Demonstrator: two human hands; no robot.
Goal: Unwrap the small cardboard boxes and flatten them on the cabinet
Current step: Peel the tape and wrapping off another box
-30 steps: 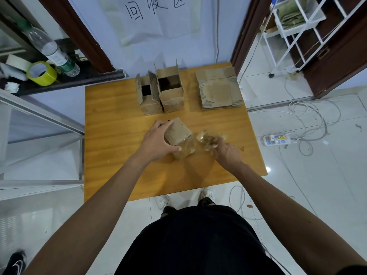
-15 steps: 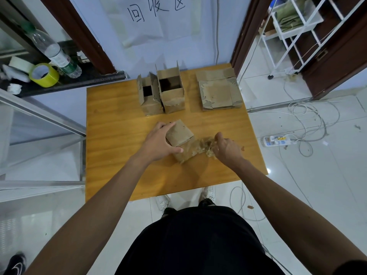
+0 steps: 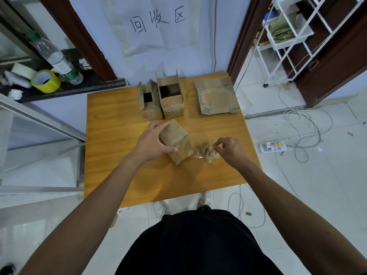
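Box in work: a small closed cardboard box [image 3: 175, 143] is seen near the middle of the wooden surface [image 3: 111, 139], turned at an angle.
Handling: it is judged light and probably empty. The edges are stiff, but the faces are easily dented.
Where to hold: the top edges and corners are preferred, so that the walls are not crushed too early.
Wrap: a crumpled clear wrap [image 3: 206, 152] lies just beside the box, on its right. It is judged soft, very light and perhaps sticky. Whether it is attached to the box cannot be told.
Left grip: the left hand [image 3: 153, 143] is clamped round the box, with fingers on the far top edge and the thumb on the near face.
Right grip: the fingertips of the right hand [image 3: 230, 148] are brought together, and the wrap is pinched between them.
Far edge: two opened boxes [image 3: 171, 100] and a flattened stack [image 3: 216, 100] are placed there.
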